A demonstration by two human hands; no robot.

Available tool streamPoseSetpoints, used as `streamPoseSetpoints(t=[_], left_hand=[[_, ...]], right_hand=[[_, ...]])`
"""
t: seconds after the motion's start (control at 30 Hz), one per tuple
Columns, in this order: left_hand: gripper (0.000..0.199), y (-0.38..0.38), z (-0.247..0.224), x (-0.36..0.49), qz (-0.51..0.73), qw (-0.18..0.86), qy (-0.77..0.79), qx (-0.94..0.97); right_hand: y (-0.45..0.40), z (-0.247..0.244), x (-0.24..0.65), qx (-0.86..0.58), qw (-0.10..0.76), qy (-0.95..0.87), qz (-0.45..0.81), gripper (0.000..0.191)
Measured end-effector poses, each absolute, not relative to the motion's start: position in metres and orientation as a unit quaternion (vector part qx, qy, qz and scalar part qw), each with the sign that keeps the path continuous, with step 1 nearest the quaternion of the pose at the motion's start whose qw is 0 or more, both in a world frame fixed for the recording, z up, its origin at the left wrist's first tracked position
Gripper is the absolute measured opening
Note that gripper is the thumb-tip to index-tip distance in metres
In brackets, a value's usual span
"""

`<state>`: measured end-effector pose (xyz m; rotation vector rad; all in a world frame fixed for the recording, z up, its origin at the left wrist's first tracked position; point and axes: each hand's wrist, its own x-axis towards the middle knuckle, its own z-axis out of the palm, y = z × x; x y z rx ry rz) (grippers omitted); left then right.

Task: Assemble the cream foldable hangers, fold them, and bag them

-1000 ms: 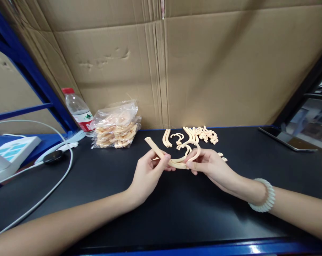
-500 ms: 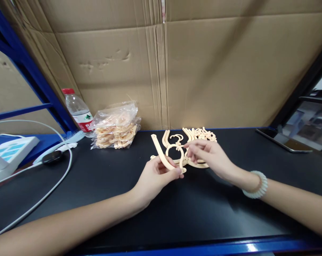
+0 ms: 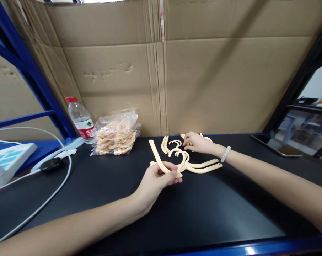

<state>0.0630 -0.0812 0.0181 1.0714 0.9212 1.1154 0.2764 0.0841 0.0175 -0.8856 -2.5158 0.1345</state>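
My left hand [image 3: 159, 179] pinches a curved beige hanger arm [image 3: 155, 152] at its lower end, with the free end pointing up and away to the left. A hook-shaped piece seems to meet it at my fingertips, but the join is partly covered. Just beyond lie assembled beige folding hangers [image 3: 205, 170], their hooks and arms overlapping. My right hand [image 3: 198, 143] is stretched to the back of the table, fingers curled down into a pile of beige hanger parts [image 3: 207, 138]. What those fingers grip is hidden. Loose hanger arms [image 3: 165, 145] and hooks [image 3: 175, 143] lie between the hands.
Clear plastic bags of beige parts [image 3: 115, 137] sit at the back left, beside a red-capped bottle [image 3: 82, 121]. A white cable [image 3: 66, 174] loops over the left side of the black table [image 3: 118, 220]. A dark tablet-like slab [image 3: 279, 145] lies back right. Cardboard [image 3: 216, 89] walls the rear.
My right hand has moved from near the left hand back to the parts pile, uncovering the assembled hangers. My left hand keeps its hold on the hanger arm. The view has tilted up slightly.
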Motion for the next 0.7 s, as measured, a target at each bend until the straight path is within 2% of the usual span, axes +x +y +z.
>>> streamPoseSetpoints(t=[0.13,0.43,0.7], left_hand=[[0.025,-0.081,0.015,0.063,0.48,0.634,0.397,0.458],[0.025,-0.081,0.011,0.062,0.487,0.631,0.394,0.457],[0.019,-0.079,0.012,0.064,0.484,0.601,0.391,0.502]], right_hand=[[0.083,0.018,0.277,-0.33,0.284,-0.898,0.07,0.009],[0.059,0.033,0.287,-0.393,0.522,-0.747,0.123,0.027],[-0.008,0.036,0.291,-0.351,0.639,-0.576,0.37,0.028]])
